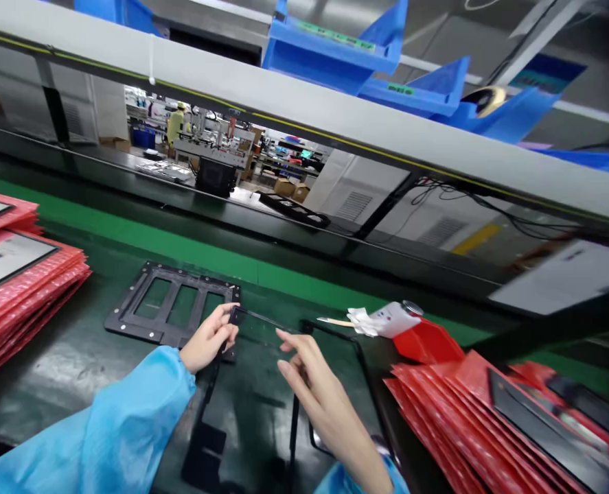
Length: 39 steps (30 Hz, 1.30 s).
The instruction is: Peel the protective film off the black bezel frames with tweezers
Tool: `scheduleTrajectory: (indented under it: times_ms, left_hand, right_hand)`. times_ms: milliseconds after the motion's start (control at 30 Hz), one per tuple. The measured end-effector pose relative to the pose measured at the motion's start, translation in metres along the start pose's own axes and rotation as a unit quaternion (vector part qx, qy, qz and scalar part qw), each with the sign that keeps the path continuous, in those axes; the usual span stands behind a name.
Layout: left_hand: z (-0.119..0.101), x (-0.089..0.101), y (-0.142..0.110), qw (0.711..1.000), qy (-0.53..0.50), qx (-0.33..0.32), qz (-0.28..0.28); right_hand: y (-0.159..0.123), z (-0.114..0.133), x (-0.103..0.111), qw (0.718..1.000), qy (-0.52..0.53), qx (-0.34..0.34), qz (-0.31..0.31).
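Note:
My left hand (210,337) is closed, with thumb and fingers pinched at the upper left corner of a thin black frame (212,391), whose narrow edge runs off to the right. My right hand (317,387) hovers near that edge with thumb and index finger apart; nothing shows between them. Behind my left hand lies a black fixture plate (169,307) with three rectangular openings and small screws along its rim. Another thin black frame (362,360) lies to the right, partly hidden by my right hand. Both forearms wear light blue sleeves.
Red bubble-wrap bags are stacked at left (26,302) and right (438,418), with dark-edged panels on top. A white bottle (394,319) and a swab stick (338,322) lie at the back. A white shelf beam (304,103) with blue bins (329,51) crosses above the green-black table.

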State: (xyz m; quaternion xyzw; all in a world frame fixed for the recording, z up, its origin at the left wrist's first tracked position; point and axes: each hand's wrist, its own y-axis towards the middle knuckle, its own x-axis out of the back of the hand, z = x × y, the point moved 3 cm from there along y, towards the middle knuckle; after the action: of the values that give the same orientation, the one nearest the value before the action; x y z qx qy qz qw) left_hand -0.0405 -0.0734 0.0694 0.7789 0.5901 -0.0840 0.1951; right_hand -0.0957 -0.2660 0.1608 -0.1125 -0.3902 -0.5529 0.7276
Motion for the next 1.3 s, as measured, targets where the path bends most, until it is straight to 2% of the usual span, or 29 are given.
scheduleTrajectory:
  times_ms: [100,233,300,533,633,767,967,1167,1300]
  left_hand:
    - [0.004,0.008,-0.001,1.000,0.007,0.000,-0.003]
    - [0.007,0.010,0.000,1.000,0.013,0.001,-0.010]
    - [0.006,0.009,0.000,1.000,0.016,0.002,-0.017]
    - [0.005,0.006,-0.002,0.998,0.042,0.014,-0.044]
    - [0.006,0.006,-0.001,0.998,0.043,0.028,-0.046]
    - [0.005,0.009,0.000,0.998,0.010,0.054,-0.042]
    - [0.007,0.015,0.000,0.988,-0.056,0.128,-0.065]
    - [0.008,0.017,-0.001,0.985,-0.072,0.131,-0.090]
    - [0.005,0.015,-0.001,0.983,-0.061,0.144,-0.094]
  right_hand:
    - [0.026,0.002,-0.018,0.999,0.030,0.017,0.008]
    - [0.045,-0.009,-0.043,0.997,0.056,-0.010,-0.061]
    - [0.048,-0.016,-0.054,0.995,0.054,-0.026,-0.074]
    - [0.044,-0.032,-0.081,1.000,0.027,0.003,-0.015]
    - [0.043,-0.039,-0.086,0.999,0.051,-0.006,-0.013]
    - [0.044,-0.042,-0.087,0.997,0.079,0.017,-0.010]
    - [0.045,-0.042,-0.084,0.994,0.083,0.046,-0.060]
    - [0.042,-0.044,-0.092,0.996,0.069,0.046,-0.020]
    - [0.040,-0.043,-0.091,0.996,0.045,0.053,-0.051]
